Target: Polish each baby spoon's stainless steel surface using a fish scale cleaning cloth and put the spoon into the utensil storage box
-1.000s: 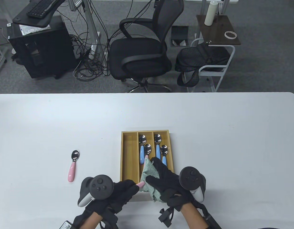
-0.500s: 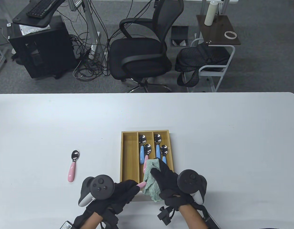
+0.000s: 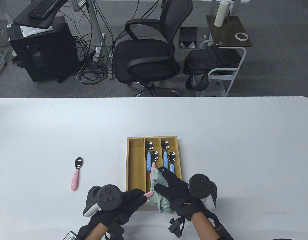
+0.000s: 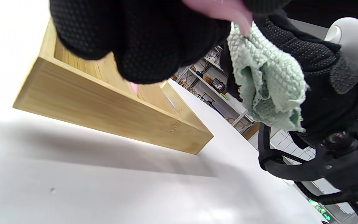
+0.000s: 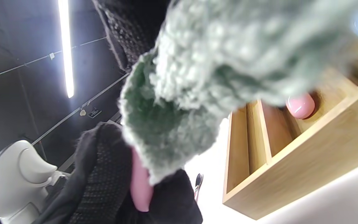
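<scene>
Left hand [image 3: 129,201] pinches a pink-handled spoon [image 3: 149,194] — right hand [image 3: 176,190] clamps the green cloth [image 3: 160,193] around it, above the bamboo box [image 3: 135,160].

— We see grey carpet [image 3: 268,75] behind the white table [image 3: 218,125], with a black office chair [image 3: 146,57] in the middle.

— And cables [image 3: 94,67] tangled beside a black cabinet [image 3: 41,55] (keyboard [image 3: 42,8] on top); right, a side table [image 3: 228,31].

Rectangular bamboo three-slot utensil box [image 3: 130,162] near table edge holding four steel-bowled baby spoons [image 3: 149,156], pale green textured cloth [image 3: 159,188] wrapped round a pink-handled spoon [image 3: 149,194], another pink-handled steel spoon [image 3: 76,174] lying left
</scene>
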`<action>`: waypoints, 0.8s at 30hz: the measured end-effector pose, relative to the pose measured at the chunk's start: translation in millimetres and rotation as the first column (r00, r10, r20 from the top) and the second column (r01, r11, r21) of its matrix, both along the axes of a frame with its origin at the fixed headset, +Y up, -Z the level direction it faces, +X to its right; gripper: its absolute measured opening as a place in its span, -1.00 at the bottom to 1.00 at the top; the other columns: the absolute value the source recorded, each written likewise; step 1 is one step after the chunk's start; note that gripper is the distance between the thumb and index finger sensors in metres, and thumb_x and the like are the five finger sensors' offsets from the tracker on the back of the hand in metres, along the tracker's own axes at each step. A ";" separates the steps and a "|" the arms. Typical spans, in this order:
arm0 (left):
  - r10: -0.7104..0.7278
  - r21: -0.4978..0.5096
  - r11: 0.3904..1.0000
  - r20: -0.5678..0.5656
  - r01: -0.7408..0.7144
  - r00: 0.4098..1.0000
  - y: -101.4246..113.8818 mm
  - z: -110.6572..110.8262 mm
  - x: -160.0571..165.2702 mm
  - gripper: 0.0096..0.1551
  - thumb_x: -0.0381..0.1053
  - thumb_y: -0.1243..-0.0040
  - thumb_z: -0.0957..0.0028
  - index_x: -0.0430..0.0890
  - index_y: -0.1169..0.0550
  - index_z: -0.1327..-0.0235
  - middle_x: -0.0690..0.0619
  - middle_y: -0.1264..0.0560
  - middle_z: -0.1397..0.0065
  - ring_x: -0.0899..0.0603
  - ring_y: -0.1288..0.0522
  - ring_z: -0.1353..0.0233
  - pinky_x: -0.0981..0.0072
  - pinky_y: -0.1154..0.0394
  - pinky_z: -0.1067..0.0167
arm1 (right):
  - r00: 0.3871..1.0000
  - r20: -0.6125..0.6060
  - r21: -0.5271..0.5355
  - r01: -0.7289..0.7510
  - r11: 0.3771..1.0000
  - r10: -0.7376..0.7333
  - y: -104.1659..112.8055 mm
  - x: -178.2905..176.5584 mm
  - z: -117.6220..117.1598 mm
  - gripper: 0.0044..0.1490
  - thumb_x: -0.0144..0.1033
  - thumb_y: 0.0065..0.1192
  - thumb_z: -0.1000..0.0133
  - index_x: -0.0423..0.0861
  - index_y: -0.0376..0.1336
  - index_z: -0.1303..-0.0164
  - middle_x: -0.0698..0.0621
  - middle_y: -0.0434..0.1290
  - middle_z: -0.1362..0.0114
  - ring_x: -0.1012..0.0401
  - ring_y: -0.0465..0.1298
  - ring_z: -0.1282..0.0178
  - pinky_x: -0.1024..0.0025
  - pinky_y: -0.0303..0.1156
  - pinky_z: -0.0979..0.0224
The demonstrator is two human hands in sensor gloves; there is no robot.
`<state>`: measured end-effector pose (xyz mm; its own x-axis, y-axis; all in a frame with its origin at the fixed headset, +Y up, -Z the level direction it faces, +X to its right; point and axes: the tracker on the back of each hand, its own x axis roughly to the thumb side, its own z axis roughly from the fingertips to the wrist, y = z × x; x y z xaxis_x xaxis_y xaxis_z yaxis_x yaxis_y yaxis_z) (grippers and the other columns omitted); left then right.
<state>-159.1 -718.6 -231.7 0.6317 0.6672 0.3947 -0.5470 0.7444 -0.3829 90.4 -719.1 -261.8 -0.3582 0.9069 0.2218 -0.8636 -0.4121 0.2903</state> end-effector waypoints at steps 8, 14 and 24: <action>-0.003 -0.008 1.000 -0.007 0.003 1.000 -4.7 -3.0 3.5 -0.39 0.28 0.20 -0.30 -0.08 -0.51 -0.30 0.06 -0.63 -0.10 -0.11 -0.69 0.01 -0.04 -0.61 -0.04 | 0.993 0.088 0.079 -0.087 0.993 0.080 2.0 -0.8 1.4 -0.17 -0.09 0.34 -0.23 -0.22 0.07 -0.55 -0.06 0.46 -0.31 0.17 0.69 0.00 0.42 0.75 -0.06; 0.044 -0.055 0.997 -0.016 -0.045 0.999 -8.2 -5.0 1.1 -0.38 0.28 0.20 -0.30 -0.09 -0.52 -0.30 0.05 -0.63 -0.09 -0.11 -0.69 0.01 -0.04 -0.62 -0.04 | 0.997 0.062 0.075 -0.061 0.995 0.056 1.8 -1.4 1.1 -0.31 -0.19 0.05 -0.35 -0.33 0.04 -0.55 -0.15 0.51 -0.29 0.16 0.76 0.00 0.46 0.82 -0.04; 0.040 -0.041 0.998 -0.014 -0.040 0.999 -8.4 -5.1 1.9 -0.39 0.28 0.20 -0.30 -0.08 -0.51 -0.30 0.05 -0.63 -0.10 -0.11 -0.69 0.00 -0.04 -0.61 -0.05 | 0.991 -0.052 -0.073 0.116 0.991 -0.120 -3.5 3.0 -4.6 -0.20 -0.39 0.29 -0.29 -0.29 -0.04 -0.60 -0.17 0.37 -0.47 -0.02 0.64 -0.30 0.23 0.73 -0.29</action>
